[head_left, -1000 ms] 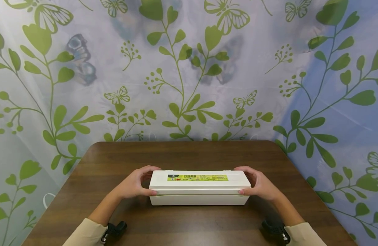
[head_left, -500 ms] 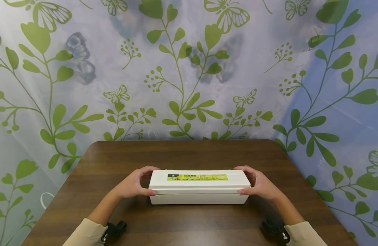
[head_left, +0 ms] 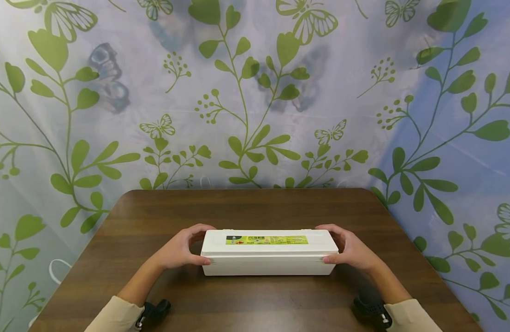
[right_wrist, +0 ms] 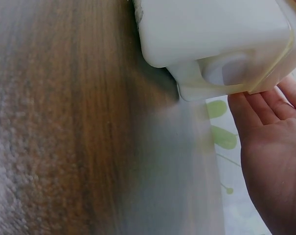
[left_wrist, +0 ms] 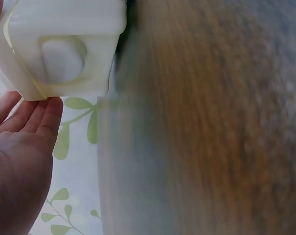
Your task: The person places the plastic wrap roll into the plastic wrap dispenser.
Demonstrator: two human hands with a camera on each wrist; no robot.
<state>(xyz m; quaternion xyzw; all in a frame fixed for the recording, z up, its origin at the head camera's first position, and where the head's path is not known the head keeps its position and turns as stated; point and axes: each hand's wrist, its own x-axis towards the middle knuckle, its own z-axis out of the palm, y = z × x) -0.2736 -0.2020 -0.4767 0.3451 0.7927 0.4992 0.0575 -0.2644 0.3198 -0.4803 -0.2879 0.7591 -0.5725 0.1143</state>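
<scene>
A long white plastic cling film box (head_left: 269,265) with a yellow-green label on its lid sits level on the brown table, straight in front of me. My left hand (head_left: 184,249) holds its left end, thumb on the front face and fingers reaching round to the back. At the right end my right hand (head_left: 354,249) grips it the same way. In the left wrist view, the fingertips of the left hand (left_wrist: 23,152) touch the back side beside a round recess in the box end (left_wrist: 64,61). The right wrist view has a similar recessed end (right_wrist: 226,68).
The wooden table (head_left: 255,210) has rounded far corners and reaches beyond the box on all sides. Behind it hangs a curtain (head_left: 255,115) printed with green leaves and butterflies. Dark straps (head_left: 155,311) sit at both wrists. A white loop (head_left: 57,271) lies by the left table edge.
The seam line along the front of the box, clear one second ago, has become fainter and sits higher. Both hands keep their places; the box stays put.
</scene>
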